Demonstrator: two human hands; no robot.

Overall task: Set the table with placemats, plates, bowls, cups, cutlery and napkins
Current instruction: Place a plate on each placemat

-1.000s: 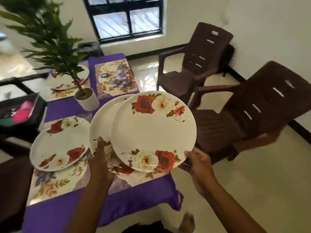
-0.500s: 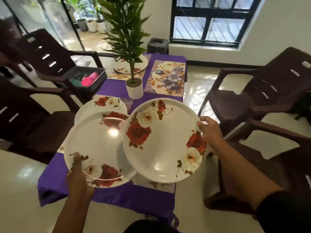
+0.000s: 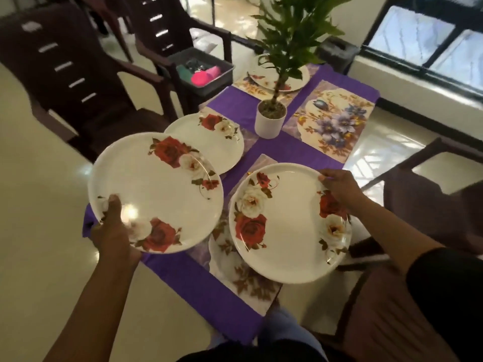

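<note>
The person holds one rose-patterned plate in each hand above the purple-covered surface. The left hand grips the near rim of the left plate, thumb on top, well in front of the potted plant and out past the surface's left edge. The right hand pinches the far rim of the right plate, which hovers tilted over the near placemat, in front of the potted plant. A third plate already lies just left of the plant, a fourth behind it. The flowered placemat to the right of the plant is bare.

The step in hand seems to be laying the right plate on the near placemat. To do it well, she should level the plate first, centre it over the mat, lower it flat and release only once it rests. The left plate should stay level meanwhile, then go to the bare flowered placemat.
</note>
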